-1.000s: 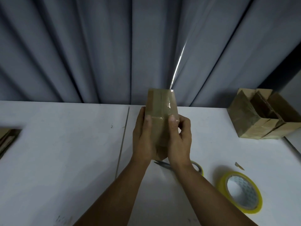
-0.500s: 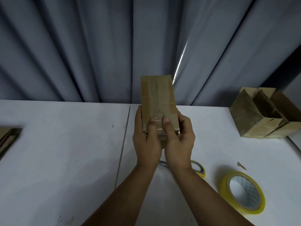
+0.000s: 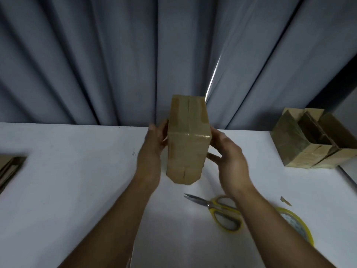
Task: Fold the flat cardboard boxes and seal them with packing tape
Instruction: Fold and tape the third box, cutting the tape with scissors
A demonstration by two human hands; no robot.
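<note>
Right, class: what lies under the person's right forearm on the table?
Yellow-handled scissors and a yellow tape roll lie on the white table beneath it. The forearm covers part of the scissors' upper handle loop and much of the roll's left side.

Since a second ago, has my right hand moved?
Yes: right hand slid rightward off the front of the brown taped cardboard box, uncovering the yellow-handled scissors.

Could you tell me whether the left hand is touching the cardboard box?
Touching: the head view shows the left hand holding the cardboard box against its left side.
</note>
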